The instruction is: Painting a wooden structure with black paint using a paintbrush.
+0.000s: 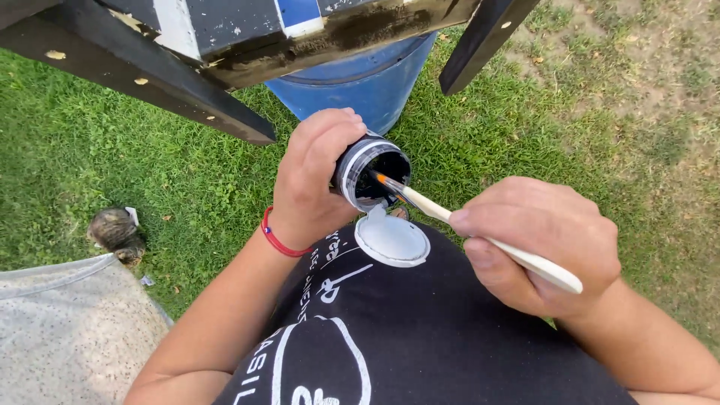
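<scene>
My left hand (311, 176) grips a small round pot of black paint (373, 172), tilted toward me, with its white flip lid (391, 238) hanging open below the rim. My right hand (544, 240) holds a paintbrush with a cream handle (517, 255); its orange-banded tip dips into the pot's opening. A red cord bracelet (276, 238) sits on my left wrist. Both hands hover over my black printed shirt (420, 337).
A black-painted wooden structure (187, 82) with white and blue patches spans the top. A blue barrel (360, 82) stands on the grass behind the pot. A tabby cat (114, 232) sits at the left beside a grey speckled slab (67, 330). Bare dirt lies at the upper right.
</scene>
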